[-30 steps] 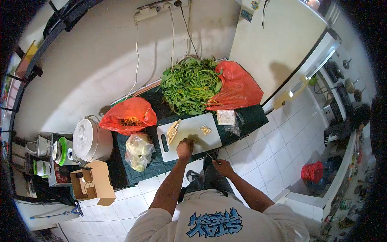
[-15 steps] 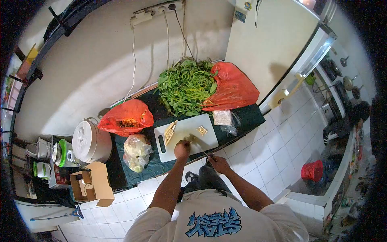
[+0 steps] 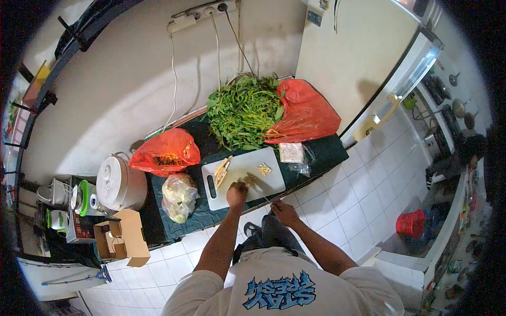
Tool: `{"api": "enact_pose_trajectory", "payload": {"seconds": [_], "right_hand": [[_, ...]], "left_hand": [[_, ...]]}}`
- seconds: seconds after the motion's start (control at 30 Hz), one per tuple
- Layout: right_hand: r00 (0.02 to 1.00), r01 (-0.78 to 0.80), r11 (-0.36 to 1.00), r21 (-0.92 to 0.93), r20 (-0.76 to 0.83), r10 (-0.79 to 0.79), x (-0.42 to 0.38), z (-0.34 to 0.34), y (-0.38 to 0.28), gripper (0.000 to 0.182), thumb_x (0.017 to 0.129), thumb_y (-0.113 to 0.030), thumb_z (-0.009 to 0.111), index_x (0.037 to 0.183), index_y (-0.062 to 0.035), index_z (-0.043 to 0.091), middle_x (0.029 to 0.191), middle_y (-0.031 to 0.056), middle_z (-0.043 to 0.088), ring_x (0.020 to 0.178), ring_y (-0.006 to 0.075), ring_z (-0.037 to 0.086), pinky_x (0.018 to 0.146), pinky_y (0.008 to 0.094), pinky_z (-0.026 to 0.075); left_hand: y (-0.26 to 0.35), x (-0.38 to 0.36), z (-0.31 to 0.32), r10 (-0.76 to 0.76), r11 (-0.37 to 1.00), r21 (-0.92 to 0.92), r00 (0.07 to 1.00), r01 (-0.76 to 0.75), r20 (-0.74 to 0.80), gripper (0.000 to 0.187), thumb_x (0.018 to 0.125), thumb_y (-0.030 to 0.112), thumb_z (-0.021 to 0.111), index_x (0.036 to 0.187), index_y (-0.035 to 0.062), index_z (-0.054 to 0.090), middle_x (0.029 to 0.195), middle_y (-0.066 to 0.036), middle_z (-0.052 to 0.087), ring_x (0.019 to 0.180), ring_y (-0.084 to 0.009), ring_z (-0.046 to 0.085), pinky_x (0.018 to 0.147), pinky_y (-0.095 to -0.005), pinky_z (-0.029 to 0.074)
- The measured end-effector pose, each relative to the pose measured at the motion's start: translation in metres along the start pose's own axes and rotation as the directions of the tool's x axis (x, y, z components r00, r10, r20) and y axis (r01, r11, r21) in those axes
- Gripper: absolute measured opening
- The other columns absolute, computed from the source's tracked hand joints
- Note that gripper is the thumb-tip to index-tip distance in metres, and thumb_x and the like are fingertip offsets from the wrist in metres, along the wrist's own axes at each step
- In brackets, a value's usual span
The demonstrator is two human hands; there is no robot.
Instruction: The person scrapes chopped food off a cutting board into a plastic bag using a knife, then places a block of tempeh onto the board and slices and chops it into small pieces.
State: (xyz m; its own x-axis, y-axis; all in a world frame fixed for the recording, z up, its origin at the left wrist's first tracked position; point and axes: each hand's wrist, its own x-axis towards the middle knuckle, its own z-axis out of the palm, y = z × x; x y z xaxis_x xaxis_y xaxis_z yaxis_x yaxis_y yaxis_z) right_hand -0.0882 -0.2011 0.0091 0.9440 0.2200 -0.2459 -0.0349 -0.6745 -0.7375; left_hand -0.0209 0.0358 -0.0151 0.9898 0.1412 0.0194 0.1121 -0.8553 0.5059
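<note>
A white cutting board (image 3: 247,162) lies on the dark green table cover. Long pale strips (image 3: 222,171) rest on its left side, and a small heap of pale diced pieces (image 3: 263,169) sits toward the right. My left hand (image 3: 237,195) is closed at the board's near edge, fingers bunched downward; what they hold is hidden beneath them. Past the near edge, my right hand (image 3: 285,213) grips a knife (image 3: 266,199), its thin blade pointing up and left over the board. A pale block in clear plastic (image 3: 291,152) is just right of the board.
Leafy greens (image 3: 242,113) pile up behind the board beside a red plastic bag (image 3: 308,113). Left of it are another red bag (image 3: 166,152), a clear bag of pale vegetables (image 3: 179,197), a white lidded pot (image 3: 121,181) and an open cardboard box (image 3: 129,239).
My left hand has shifted very slightly left on the board. The right hand and knife stay almost in place, and the whole view has moved a little.
</note>
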Motion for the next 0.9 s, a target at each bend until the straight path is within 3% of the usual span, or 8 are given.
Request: {"api": "enact_pose_trajectory", "payload": {"seconds": [0.17,0.43,0.47,0.53,0.63,0.73,0.83,0.9], "right_hand": [[0.988,-0.075,0.990,-0.122,0.125,0.090,-0.007,-0.006,-0.007,0.049,0.094,-0.049,0.046,0.100,-0.0043,0.065,0.096,0.0220,0.066,0.088,0.0408,0.063,0.078,0.0483,0.049],[0.997,0.074,0.996,0.045,-0.019,-0.073,0.004,-0.012,-0.002,0.048,0.094,-0.047,0.050,0.115,-0.0057,0.064,0.097,0.0235,0.067,0.092,0.0383,0.064,0.082,0.0444,0.050],[0.997,0.074,0.996,0.046,-0.017,-0.073,0.001,-0.014,-0.003,0.048,0.094,-0.047,0.050,0.115,-0.0057,0.064,0.097,0.0235,0.067,0.092,0.0383,0.064,0.082,0.0444,0.050],[0.997,0.070,0.996,0.051,0.024,-0.071,-0.005,-0.018,-0.008,0.049,0.094,-0.047,0.049,0.113,-0.0047,0.064,0.101,0.0239,0.066,0.094,0.0383,0.064,0.084,0.0441,0.050],[0.993,-0.007,0.986,-0.169,0.115,0.027,-0.007,-0.014,-0.010,0.049,0.094,-0.047,0.048,0.105,-0.0027,0.066,0.099,0.0243,0.065,0.093,0.0402,0.063,0.083,0.0453,0.050],[0.986,-0.085,0.994,-0.071,0.134,0.094,-0.008,-0.011,-0.012,0.050,0.094,-0.048,0.047,0.098,-0.0017,0.065,0.094,0.0256,0.065,0.091,0.0429,0.062,0.080,0.0475,0.050],[0.996,0.090,0.993,-0.078,-0.020,-0.091,-0.003,-0.008,-0.007,0.049,0.095,-0.047,0.047,0.095,-0.0007,0.063,0.090,0.0267,0.063,0.087,0.0440,0.062,0.077,0.0488,0.049],[0.999,0.039,0.996,-0.078,0.018,-0.038,0.011,-0.010,-0.006,0.047,0.095,-0.045,0.047,0.097,-0.0015,0.063,0.090,0.0262,0.064,0.087,0.0436,0.062,0.077,0.0487,0.049]], "left_hand": [[0.011,-0.002,-0.007,-0.086,0.996,-0.028,0.996,0.087,0.002,0.022,0.081,0.031,0.062,0.090,0.0119,0.069,0.085,-0.015,0.064,0.081,-0.0357,0.062,0.070,-0.0464,0.050],[0.006,-0.004,-0.001,-0.176,0.984,-0.024,0.983,0.178,0.058,0.022,0.081,0.031,0.062,0.088,0.0107,0.070,0.086,-0.015,0.065,0.081,-0.0354,0.063,0.071,-0.0464,0.051],[0.003,-0.008,0.002,-0.079,0.995,-0.055,0.996,0.078,-0.028,0.022,0.080,0.030,0.064,0.087,0.0105,0.070,0.085,-0.015,0.065,0.082,-0.0350,0.064,0.071,-0.0459,0.051],[0.001,-0.012,0.000,0.015,0.997,-0.078,0.993,-0.024,-0.115,0.022,0.079,0.030,0.065,0.086,0.0103,0.071,0.085,-0.015,0.065,0.082,-0.0346,0.064,0.071,-0.0453,0.051],[0.000,-0.012,-0.003,-0.102,0.987,-0.134,0.991,0.089,-0.091,0.020,0.077,0.030,0.067,0.085,0.0117,0.072,0.084,-0.014,0.065,0.083,-0.0340,0.064,0.071,-0.0443,0.051],[0.002,-0.009,-0.007,-0.157,0.987,-0.018,0.987,0.157,-0.013,0.021,0.076,0.031,0.069,0.087,0.0139,0.074,0.084,-0.013,0.065,0.083,-0.0336,0.063,0.071,-0.0433,0.051],[0.002,-0.011,-0.010,-0.087,0.991,-0.104,0.996,0.083,-0.035,0.021,0.076,0.032,0.069,0.088,0.0152,0.074,0.085,-0.013,0.065,0.081,-0.0340,0.064,0.070,-0.0438,0.051],[-0.001,-0.013,-0.008,-0.131,0.976,-0.174,0.991,0.129,-0.005,0.022,0.075,0.034,0.069,0.086,0.0146,0.074,0.086,-0.014,0.066,0.080,-0.0339,0.064,0.070,-0.0442,0.051]]}}
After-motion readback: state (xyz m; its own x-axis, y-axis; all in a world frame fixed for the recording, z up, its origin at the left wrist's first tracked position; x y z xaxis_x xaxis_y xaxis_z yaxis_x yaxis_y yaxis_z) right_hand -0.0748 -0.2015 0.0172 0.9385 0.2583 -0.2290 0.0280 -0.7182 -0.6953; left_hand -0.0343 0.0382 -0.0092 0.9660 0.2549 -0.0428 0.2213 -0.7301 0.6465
